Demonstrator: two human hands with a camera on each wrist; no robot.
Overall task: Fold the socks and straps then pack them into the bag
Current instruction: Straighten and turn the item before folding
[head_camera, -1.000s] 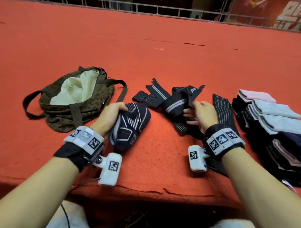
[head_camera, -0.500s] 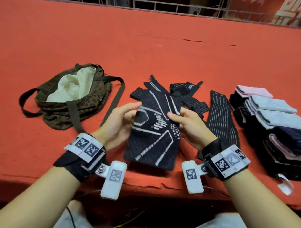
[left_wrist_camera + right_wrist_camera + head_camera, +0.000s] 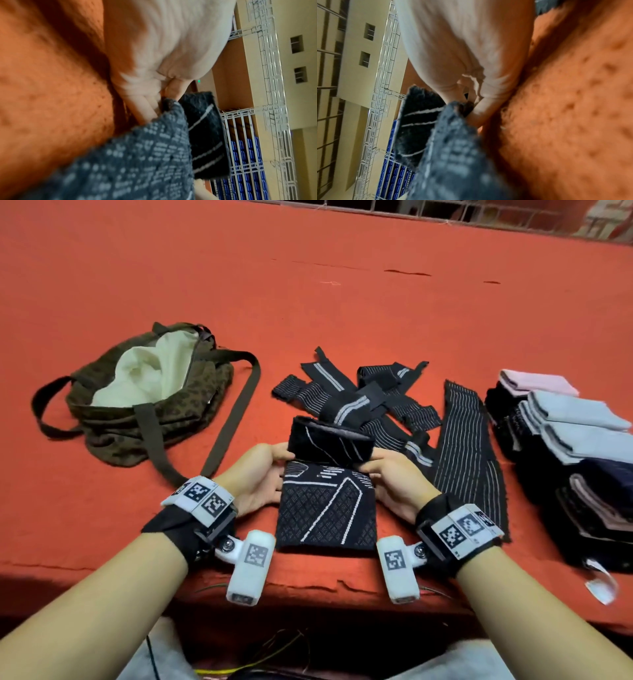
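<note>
Black patterned sock [image 3: 325, 508] at the table's near edge, half folded, pinched by left hand [image 3: 260, 477] and right hand [image 3: 397, 484]; straps [image 3: 370, 402] unfolded, bag [image 3: 150, 392] apparently unpacked.

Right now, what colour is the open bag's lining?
Cream, inside the olive-brown patterned fabric bag; head view shows it best.

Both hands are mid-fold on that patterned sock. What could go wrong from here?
1. The left hand and right hand pinch only the side edges of the sock; the raised flap could slip or fold crooked.
2. The strap pile lies right behind the flap, so a strap might get dragged along.
3. The bag lies slumped, so one-handed packing may snag on its opening.
</note>
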